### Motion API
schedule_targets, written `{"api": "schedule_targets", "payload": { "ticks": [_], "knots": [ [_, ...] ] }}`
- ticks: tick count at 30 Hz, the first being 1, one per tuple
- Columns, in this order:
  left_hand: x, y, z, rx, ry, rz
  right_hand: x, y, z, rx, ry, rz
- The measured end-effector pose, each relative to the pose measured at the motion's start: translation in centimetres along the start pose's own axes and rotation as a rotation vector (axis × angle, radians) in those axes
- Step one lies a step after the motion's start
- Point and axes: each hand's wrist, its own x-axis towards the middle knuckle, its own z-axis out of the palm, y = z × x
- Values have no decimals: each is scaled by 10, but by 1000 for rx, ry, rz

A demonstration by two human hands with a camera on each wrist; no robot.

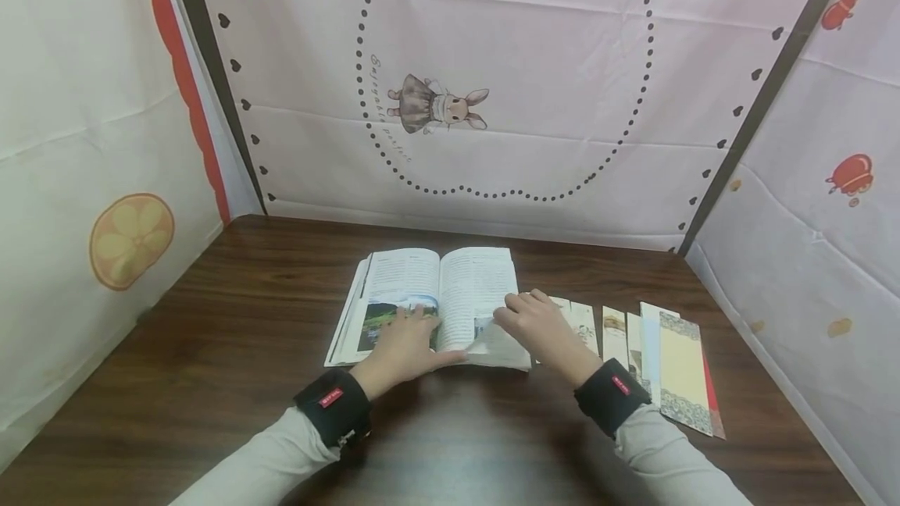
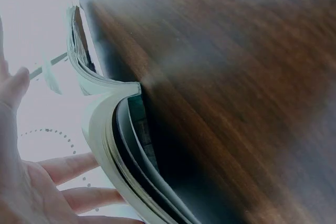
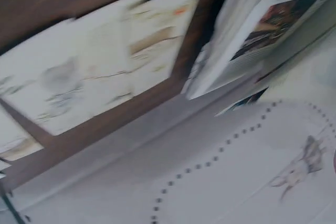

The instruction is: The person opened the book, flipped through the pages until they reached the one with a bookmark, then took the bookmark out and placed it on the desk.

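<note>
An open book [image 1: 473, 279] lies on the brown table, text on both pages and a landscape photo at the lower left. My left hand [image 1: 404, 346] rests spread on the left page, over the photo, its thumb stretched across the bottom of the spine. The left wrist view shows those fingers [image 2: 79, 166] straight against the curved page edges. At the right page, my right hand [image 1: 537, 326] has curled fingers and pinches a page [image 1: 485, 334] by its outer side. That page bends up off the stack. The right wrist view shows the book's raised pages [image 3: 278, 30] from the side.
Pale illustrated paper cards [image 1: 582, 322] lie just right of the book, partly behind the right hand. Farther right, a yellow card with a patterned border [image 1: 683, 365] overlaps several others, a red one [image 1: 712, 393] among them. Printed cloth walls [image 1: 527, 155] enclose the table.
</note>
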Motion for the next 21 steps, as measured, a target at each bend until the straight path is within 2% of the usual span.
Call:
{"api": "schedule_targets", "payload": {
  "ticks": [7,10,13,16,18,21],
  "knots": [
    [4,4,4,0,43,-12,19,-14,1,-17,250,-41],
    [5,4,7,13,68,-11,23,-19,2,14,296,-34],
    [6,5,7,31,93,9,24,-23,2,66,284,8],
    [5,5,6,45,119,21,22,-25,3,144,155,94],
    [5,5,6,46,139,23,20,-24,4,210,3,190],
    [3,5,3,35,167,13,14,-22,8,259,-277,319]
  ]
}}
